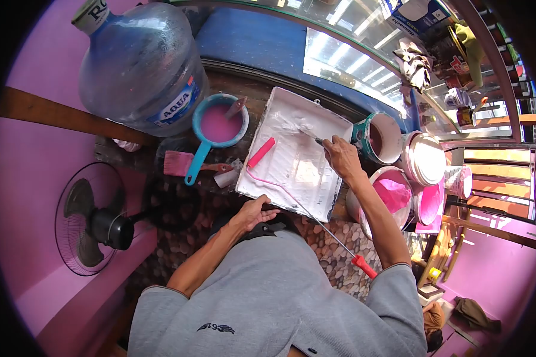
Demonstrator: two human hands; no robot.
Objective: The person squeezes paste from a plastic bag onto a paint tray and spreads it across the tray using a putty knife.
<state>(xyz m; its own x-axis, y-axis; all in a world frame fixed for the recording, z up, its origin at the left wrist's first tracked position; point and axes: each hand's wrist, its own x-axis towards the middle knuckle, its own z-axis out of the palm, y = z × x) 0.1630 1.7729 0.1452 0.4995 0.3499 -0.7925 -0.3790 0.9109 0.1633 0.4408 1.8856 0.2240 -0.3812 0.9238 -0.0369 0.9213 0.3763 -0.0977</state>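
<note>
My right hand [342,156] is closed around a dark-handled tool [311,134] above the white paint tray [333,196]. The tool's pale tip reaches toward white paint at the tray's far end; whether it is a brush or a scraper I cannot tell. At the near left edge of the tray, my left hand [255,214] grips the rim, fingers partly underneath. A paint roller [261,153] with a pink sleeve lies in the tray. Its long rod crosses the near edge, and its red handle [363,266] hangs out past my right forearm.
Left of the tray are a blue dipper [200,156] of pink paint with a brush in it, a pink-bristled brush [178,163] and a large water bottle [140,71]. Paint buckets [423,157] stand at right. A fan [92,220] is lower left. Another person [435,321] is lower right.
</note>
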